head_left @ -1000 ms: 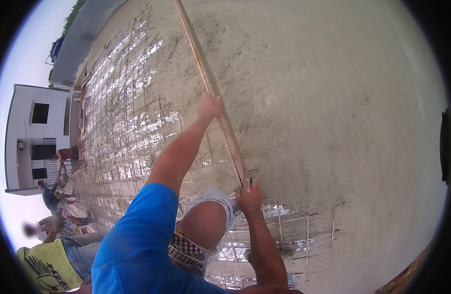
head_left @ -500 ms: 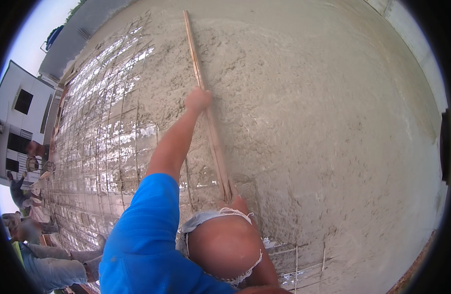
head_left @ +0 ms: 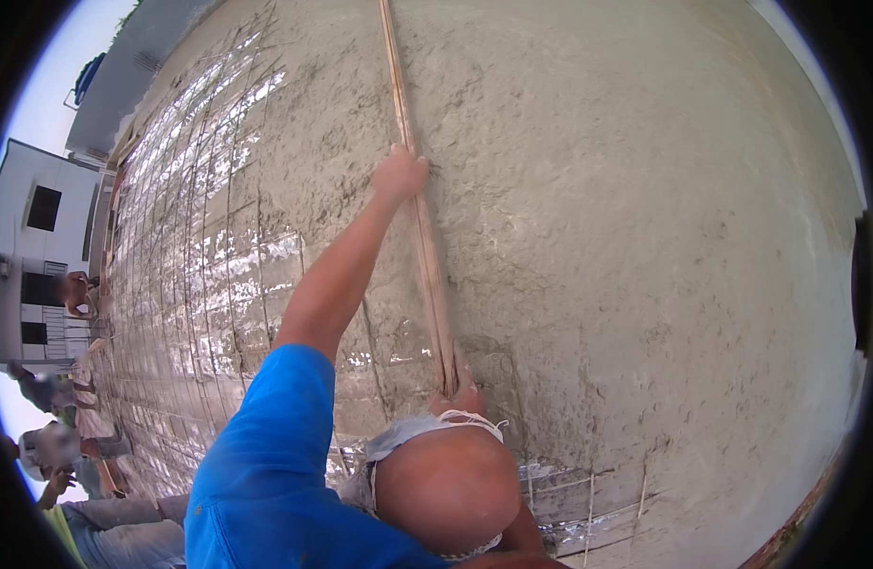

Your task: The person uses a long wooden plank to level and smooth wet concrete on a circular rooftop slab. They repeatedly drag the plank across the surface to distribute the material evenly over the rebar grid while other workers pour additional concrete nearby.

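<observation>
Head view: levelling, I judged; left hand gripped the board near twelve o'clock, right hand near six; next pull likely needed steadiness.

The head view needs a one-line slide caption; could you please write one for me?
Left hand and right hand grip a long wooden board on wet concrete near reinforcing mesh.

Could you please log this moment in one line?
left hand: grips long brown wooden board; right hand: holds near end; surface: wet grey concrete
</observation>
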Demonstrator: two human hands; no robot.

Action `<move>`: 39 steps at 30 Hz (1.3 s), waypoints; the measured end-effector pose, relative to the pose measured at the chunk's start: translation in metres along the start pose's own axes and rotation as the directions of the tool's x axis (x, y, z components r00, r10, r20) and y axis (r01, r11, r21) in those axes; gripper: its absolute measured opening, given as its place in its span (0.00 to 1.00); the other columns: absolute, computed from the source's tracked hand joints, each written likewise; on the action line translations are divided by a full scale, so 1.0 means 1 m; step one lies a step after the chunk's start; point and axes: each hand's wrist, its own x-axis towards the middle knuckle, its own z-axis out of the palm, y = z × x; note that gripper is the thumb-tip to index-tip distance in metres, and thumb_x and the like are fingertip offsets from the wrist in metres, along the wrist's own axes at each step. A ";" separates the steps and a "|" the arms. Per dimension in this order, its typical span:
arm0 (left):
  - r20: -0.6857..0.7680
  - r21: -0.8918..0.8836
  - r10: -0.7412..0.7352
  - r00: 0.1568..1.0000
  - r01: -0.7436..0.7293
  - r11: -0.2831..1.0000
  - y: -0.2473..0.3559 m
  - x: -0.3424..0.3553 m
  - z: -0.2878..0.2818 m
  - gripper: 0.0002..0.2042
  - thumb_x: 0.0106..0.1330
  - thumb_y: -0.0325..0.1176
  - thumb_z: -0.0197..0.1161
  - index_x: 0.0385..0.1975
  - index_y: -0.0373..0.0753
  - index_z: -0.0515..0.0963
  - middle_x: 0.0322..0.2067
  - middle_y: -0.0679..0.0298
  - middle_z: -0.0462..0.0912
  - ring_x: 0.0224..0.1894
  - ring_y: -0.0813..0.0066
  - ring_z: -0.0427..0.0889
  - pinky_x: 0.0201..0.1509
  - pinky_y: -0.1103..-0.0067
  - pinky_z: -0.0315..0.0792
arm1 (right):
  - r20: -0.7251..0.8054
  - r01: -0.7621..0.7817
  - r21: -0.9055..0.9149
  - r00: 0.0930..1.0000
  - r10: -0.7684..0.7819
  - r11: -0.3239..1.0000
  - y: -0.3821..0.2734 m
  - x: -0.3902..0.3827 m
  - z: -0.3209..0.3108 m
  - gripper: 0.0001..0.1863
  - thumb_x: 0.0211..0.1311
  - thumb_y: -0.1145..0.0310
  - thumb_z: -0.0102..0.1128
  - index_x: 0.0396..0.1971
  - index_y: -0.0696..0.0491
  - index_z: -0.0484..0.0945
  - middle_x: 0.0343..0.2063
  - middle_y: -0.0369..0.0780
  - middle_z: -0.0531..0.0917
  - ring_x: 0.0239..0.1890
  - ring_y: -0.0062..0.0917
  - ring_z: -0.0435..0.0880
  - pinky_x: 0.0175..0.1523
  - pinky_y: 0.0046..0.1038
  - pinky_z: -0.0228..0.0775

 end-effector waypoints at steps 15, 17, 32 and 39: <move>-0.004 0.010 0.101 0.995 -0.101 0.995 0.040 -0.031 0.030 0.26 0.70 0.49 0.59 0.56 0.32 0.74 0.50 0.42 0.87 0.56 0.42 0.86 0.59 0.55 0.78 | -0.055 -0.068 0.096 0.996 0.074 0.993 0.023 -0.025 -0.006 0.46 0.61 0.53 0.73 0.78 0.48 0.63 0.54 0.56 0.85 0.57 0.53 0.85 0.62 0.43 0.77; -0.007 0.013 0.092 0.996 -0.092 0.996 0.037 -0.026 0.028 0.25 0.71 0.49 0.59 0.56 0.33 0.73 0.50 0.41 0.86 0.56 0.42 0.86 0.59 0.54 0.78 | -0.045 -0.073 0.105 0.996 0.078 0.992 0.024 -0.027 -0.002 0.46 0.61 0.53 0.73 0.78 0.48 0.64 0.54 0.56 0.85 0.57 0.53 0.85 0.63 0.43 0.76; 0.096 0.056 0.252 0.963 -0.258 0.964 0.084 -0.077 0.055 0.27 0.70 0.51 0.58 0.60 0.36 0.71 0.52 0.43 0.86 0.56 0.43 0.86 0.59 0.54 0.77 | -0.121 -0.177 0.230 0.971 0.208 0.957 0.057 -0.057 -0.013 0.46 0.60 0.52 0.74 0.77 0.47 0.65 0.55 0.57 0.84 0.60 0.54 0.83 0.64 0.43 0.75; 0.131 0.013 0.287 0.949 -0.292 0.956 0.118 -0.100 0.078 0.31 0.69 0.52 0.58 0.64 0.35 0.70 0.53 0.44 0.86 0.57 0.44 0.85 0.61 0.55 0.77 | -0.140 -0.209 0.294 0.956 0.259 0.933 0.077 -0.075 -0.013 0.46 0.60 0.52 0.75 0.77 0.46 0.65 0.56 0.57 0.84 0.61 0.54 0.82 0.64 0.43 0.75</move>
